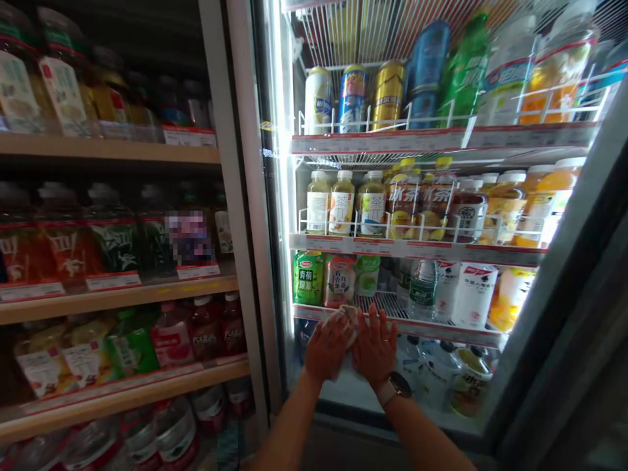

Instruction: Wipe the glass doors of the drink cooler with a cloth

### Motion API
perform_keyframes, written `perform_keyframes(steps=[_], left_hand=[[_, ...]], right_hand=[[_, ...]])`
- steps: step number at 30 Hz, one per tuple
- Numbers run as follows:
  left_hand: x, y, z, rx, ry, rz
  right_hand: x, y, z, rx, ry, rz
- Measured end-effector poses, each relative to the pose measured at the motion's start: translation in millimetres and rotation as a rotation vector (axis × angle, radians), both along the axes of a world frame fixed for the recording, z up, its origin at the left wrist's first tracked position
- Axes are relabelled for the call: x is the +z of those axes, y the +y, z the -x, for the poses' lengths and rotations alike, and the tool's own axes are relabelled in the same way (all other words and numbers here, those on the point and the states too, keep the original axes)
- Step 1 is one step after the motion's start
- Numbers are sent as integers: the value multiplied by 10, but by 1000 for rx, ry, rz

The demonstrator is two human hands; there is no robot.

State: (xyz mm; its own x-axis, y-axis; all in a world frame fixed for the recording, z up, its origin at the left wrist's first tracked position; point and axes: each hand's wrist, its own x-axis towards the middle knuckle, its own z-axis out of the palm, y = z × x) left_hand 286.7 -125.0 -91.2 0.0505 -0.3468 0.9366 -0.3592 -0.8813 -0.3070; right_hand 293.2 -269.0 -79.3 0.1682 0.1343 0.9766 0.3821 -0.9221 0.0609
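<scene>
One drinks cabinet (pixel 267 261), lit, centre to right of frame, open wire shelves within. One shelving unit (pixel 122 150), wood-edged, along the left of frame, stocked on several levels. One row of bottles (pixel 371 209), upright, white and yellow caps, centre to right of frame. One group of cans (pixel 354 95), upright, white, blue and gold, upper centre. One right hand (pixel 375 347), lower centre, back uppermost, grip apart, fingers extended, just beside the cloth (pixel 349 314). One left hand (pixel 326 347), immediately left of it, fingers over the cloth; clamped or only pressing, cannot tell. The cloth: pale, crumpled, lower centre, at the left fingertips. One wristwatch (pixel 400 384), dark face, pale strap, right wrist, lower centre.
</scene>
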Motion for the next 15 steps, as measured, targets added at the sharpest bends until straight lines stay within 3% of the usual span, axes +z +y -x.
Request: perform_keyframes(steps=[3, 6, 9, 12, 15], left_hand=[[197, 355, -13, 63, 25, 133], [382, 641, -18, 134, 8, 461], [372, 594, -19, 136, 15, 629], [158, 247, -17, 106, 28, 485], [-68, -79, -10, 41, 33, 161]], right_hand=[[7, 4, 13, 2, 10, -12], [17, 18, 25, 10, 5, -9], [26, 33, 29, 10, -5, -17], [26, 36, 23, 12, -14, -30], [14, 16, 11, 12, -21, -18]])
